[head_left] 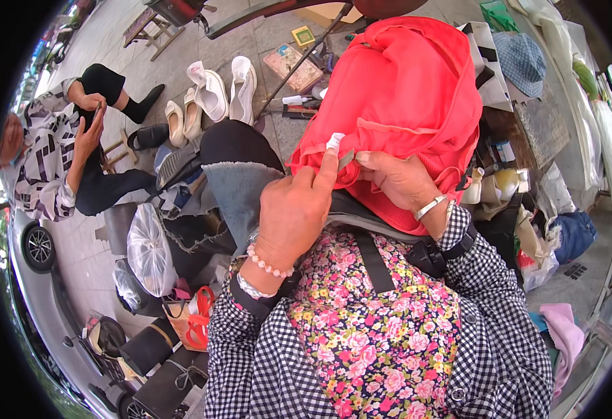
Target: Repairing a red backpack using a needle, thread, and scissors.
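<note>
A coral-red backpack (407, 84) rests upright against my lap, with its dark underside towards me. My left hand (295, 213) is closed at the backpack's near left edge, its index finger stretched up against the fabric. White wrapping (334, 140) covers that fingertip. The thumb is hidden behind the hand. On the other side, my right hand (398, 183) pinches the backpack's fabric between thumb and curled fingers. A short, flat greyish strip (346, 160) lies between the two hands, beside my right thumb; I cannot tell what it is.
White shoes (211, 94) and beige shoes (183, 119) stand on the paving ahead. A seated person (61, 150) is at the left. Denim and black cloth (239, 174) lies beside my left arm. Clear plastic bags (150, 251) sit lower left; a blue hat (520, 63) is far right.
</note>
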{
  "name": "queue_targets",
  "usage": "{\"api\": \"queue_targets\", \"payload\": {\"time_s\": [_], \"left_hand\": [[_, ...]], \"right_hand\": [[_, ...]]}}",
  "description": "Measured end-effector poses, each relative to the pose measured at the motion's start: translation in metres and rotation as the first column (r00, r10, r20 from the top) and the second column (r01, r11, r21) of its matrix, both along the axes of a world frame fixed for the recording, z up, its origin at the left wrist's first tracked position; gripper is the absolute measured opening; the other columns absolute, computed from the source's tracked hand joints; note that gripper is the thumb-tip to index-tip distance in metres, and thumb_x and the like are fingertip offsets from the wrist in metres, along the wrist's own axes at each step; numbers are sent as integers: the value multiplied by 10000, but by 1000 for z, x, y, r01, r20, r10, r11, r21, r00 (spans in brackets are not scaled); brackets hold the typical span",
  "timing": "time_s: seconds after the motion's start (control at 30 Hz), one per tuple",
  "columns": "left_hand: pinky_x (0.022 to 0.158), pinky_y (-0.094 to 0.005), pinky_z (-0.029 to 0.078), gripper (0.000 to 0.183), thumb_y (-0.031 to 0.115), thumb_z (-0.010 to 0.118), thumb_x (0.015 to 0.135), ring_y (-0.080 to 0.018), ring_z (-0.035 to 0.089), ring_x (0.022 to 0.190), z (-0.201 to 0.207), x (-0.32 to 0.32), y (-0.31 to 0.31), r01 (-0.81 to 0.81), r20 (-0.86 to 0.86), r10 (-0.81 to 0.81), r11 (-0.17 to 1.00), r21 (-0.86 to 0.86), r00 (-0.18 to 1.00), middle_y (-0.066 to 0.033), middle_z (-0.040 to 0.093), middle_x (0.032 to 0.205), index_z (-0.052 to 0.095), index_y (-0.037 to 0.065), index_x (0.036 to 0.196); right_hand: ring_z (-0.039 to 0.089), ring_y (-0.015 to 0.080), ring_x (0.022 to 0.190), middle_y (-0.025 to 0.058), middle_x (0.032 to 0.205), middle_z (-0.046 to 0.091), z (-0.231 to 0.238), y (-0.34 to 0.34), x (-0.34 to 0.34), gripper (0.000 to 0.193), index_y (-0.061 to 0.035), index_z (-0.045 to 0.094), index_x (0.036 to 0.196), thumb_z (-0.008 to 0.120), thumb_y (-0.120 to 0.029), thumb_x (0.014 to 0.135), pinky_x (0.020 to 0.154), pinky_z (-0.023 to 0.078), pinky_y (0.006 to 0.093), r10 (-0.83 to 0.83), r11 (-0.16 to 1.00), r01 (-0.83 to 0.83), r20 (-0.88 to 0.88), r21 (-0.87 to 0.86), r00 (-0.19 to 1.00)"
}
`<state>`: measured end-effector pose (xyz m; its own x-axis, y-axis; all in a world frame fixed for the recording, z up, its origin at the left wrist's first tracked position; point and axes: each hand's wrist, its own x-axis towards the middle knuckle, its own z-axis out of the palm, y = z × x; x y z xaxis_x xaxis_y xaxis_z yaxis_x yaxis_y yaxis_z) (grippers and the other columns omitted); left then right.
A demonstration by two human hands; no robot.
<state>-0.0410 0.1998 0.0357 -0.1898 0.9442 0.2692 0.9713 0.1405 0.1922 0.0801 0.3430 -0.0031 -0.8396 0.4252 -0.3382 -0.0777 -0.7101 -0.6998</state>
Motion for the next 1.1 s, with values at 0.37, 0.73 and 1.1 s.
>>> {"api": "queue_targets", "payload": {"time_s": [0.37,0.73,1.1], "left_hand": [[486,-306,458,526,118,613,694,-183,553,527,1,0,0,-8,-22,7,998,-58,1000,-37,483,658,504,53,1204],[502,-333,460,521,60,602,688,-228,562,552,4,4,0,-39,49,43,996,-83,998,-73,517,695,496,36,1198],[520,-375,462,464,17,582,708,-278,573,579,5,13,-2,-131,108,144,984,-117,984,-107,550,728,508,35,1166]], "right_hand": [[598,168,914,49,1005,624,-1,0,1,241,-52,574,1066,598,-68,826,758,491,324,16,1000,-16,19,22,1000],[597,150,882,33,969,630,-4,-2,2,208,-45,595,1031,602,-74,826,761,476,300,25,998,-28,62,47,998],[597,127,863,17,938,627,-6,-8,-1,243,-59,574,1050,613,-50,810,767,475,279,-37,985,34,16,167,999]]}}
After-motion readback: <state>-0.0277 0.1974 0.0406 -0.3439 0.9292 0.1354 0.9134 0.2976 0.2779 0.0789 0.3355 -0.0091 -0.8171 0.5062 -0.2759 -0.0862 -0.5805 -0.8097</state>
